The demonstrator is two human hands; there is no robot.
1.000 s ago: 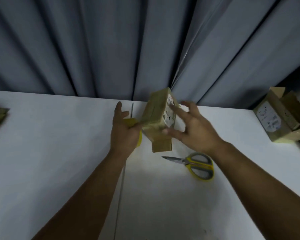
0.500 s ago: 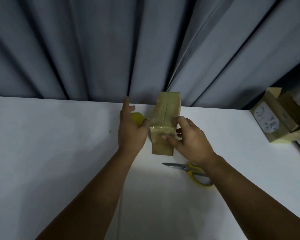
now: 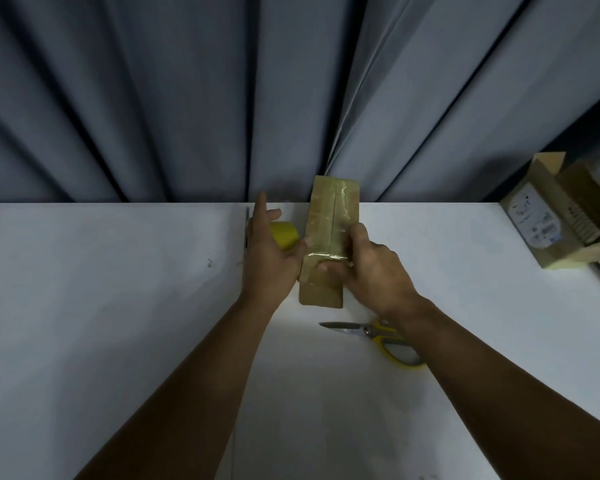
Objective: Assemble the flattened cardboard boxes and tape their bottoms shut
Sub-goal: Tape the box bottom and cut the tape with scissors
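Box (image 3: pixel 331 216) gripped at its taped end by right hand (image 3: pixel 378 271), left hand (image 3: pixel 267 251) holding tape roll (image 3: pixel 284 234) beside it: a sideways tug risks wrinkling or lifting the strip (image 3: pixel 328 256).

Matt cardboard box (image 3: pixel 329 216), glossy tape (image 3: pixel 343 199)

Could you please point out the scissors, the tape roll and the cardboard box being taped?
scissors (image 3: pixel 367 330): head view, on the pivot between blades and handles.
tape roll (image 3: pixel 285 234): head view, on its yellow outer side.
cardboard box (image 3: pixel 323 216): head view, on its taped face.
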